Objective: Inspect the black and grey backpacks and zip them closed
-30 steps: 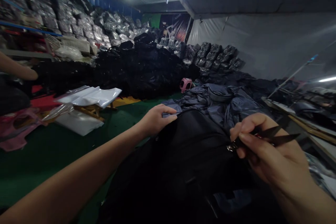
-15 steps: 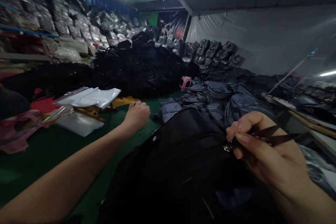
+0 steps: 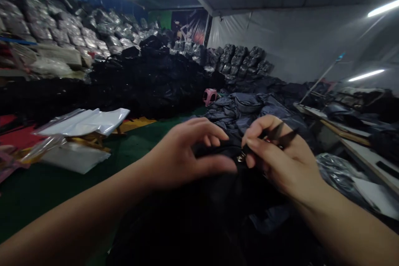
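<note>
Close in, both hands work at the top of a black backpack [image 3: 199, 216], which fills the lower middle of the view; what it rests on is hidden. Right hand [image 3: 277, 156]: fingers curled tight, pinching small black thread snips [image 3: 282, 134], blades angled up and away, with a metal zip pull [image 3: 240, 158] just at the fingertips. Can't tell if the blades are touching the pull. Left hand [image 3: 179, 156]: half open, not gripping, thumb stretched toward the zip pull, fingers arched over the backpack's upper edge and apparently touching it.

Beyond the hands, a heap of navy padded bags [image 3: 246, 110] lies just behind the backpack. Off to the left, on a green floor mat [image 3: 40, 203], clear plastic bags [image 3: 84, 122] drape over a low wooden stand. A pink stool [image 3: 209, 95] sits by the foot of a large mound of black bagged goods [image 3: 146, 85]. Grey bagged bales [image 3: 65, 33] are stacked high along the far left wall. To the right, a long surface [image 3: 358, 153] carries dark bags and a crumpled silvery plastic bag [image 3: 338, 174].
</note>
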A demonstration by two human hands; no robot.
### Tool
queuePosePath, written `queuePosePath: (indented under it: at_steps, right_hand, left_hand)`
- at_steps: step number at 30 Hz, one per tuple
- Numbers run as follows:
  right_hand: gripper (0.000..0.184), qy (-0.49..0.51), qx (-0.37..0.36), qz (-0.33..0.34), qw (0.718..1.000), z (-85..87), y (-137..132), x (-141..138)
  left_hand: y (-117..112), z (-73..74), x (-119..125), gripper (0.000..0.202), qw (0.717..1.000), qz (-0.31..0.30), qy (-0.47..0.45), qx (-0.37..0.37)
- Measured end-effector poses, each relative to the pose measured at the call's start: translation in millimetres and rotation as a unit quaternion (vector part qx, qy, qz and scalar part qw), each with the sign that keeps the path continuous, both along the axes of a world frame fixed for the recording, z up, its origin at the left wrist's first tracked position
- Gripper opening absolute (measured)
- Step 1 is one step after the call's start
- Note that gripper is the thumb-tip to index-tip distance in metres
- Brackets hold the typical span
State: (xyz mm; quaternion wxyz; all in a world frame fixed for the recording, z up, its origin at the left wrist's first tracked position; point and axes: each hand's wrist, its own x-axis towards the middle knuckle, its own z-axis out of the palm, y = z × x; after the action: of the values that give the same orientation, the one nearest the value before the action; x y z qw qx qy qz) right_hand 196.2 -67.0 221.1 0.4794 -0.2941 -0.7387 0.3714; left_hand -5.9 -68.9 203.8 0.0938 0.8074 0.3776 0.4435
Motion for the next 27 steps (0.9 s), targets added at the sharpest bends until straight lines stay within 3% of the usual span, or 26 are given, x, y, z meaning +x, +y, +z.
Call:
queuePosePath:
  at_steps: [2,5,8,11,14,16,19,22,25,27]
  right_hand:
    - [0.005,-0.018,0.009,0.007,1.0,6.7,2,-7]
    - [0.005,-0.029,0.019,0.031,0.999,12.3,12,-14]
    - [0.003,0.012,0.007,0.039,0.999,8.7,29,-14]
    - [0.004,0.065,-0.025,-0.009,0.998,-4.5,48,-5]
    - [0.006,0.107,-0.085,-0.085,0.987,-21.0,70,19]
    - [0.009,0.154,-0.126,-0.133,0.971,-26.4,85,39]
    - [0.011,0.233,-0.113,-0.164,0.952,-15.4,106,58]
    - [0.009,0.263,-0.04,-0.131,0.955,15.1,116,47]
    - [0.009,0.205,0.004,-0.022,0.978,41.9,107,7]
    - [0.01,0.138,-0.001,0.067,0.988,47.4,91,-26]
  left_hand:
    - [-11,7.7,13,0.026,0.998,-0.027,0.049,0.003]
    - [-8,6.7,17,0.015,0.994,0.036,0.099,0.028]
    - [2,5.0,7,0.014,0.988,0.08,0.122,0.05]
    - [9,8.1,-14,0.018,0.984,0.134,0.109,0.051]
    - [10,13.2,-43,0.022,0.965,0.244,0.085,0.044]
    - [8,15.1,-60,0.024,0.937,0.339,0.073,0.035]
    - [1,13.4,-77,0.026,0.897,0.438,0.059,0.01]
    - [-4,10.2,-82,0.023,0.898,0.435,0.056,-0.019]
    - [-2,11.6,-75,0.022,0.926,0.369,0.075,-0.043]
    - [3,13.4,-64,0.026,0.94,0.329,0.08,-0.034]
